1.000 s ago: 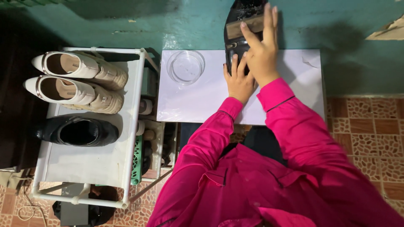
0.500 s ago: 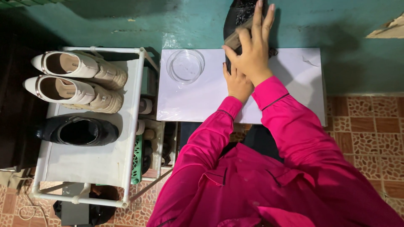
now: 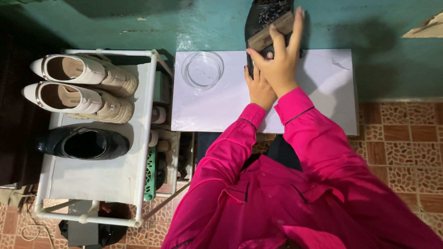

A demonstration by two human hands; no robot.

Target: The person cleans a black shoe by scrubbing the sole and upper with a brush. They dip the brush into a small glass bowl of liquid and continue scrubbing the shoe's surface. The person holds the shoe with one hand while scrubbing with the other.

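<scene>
A black shoe (image 3: pixel 266 14) rests at the far edge of a white board (image 3: pixel 217 108). My right hand (image 3: pixel 280 60) grips a wooden-backed brush (image 3: pixel 269 31) and presses it against the shoe. My left hand (image 3: pixel 258 87) sits lower, partly under the right one, and steadies the shoe's near end. Both sleeves are bright pink.
A clear round dish (image 3: pixel 203 70) sits on the board to the left of my hands. A white shoe rack (image 3: pixel 92 177) on the left carries a pair of cream boots (image 3: pixel 80 87) and one black shoe (image 3: pixel 83 144). Patterned tile floor (image 3: pixel 397 138) lies to the right.
My right hand has slid the brush along the black shoe, shifting slightly right and up from half a second ago. The left hand stays in place.
</scene>
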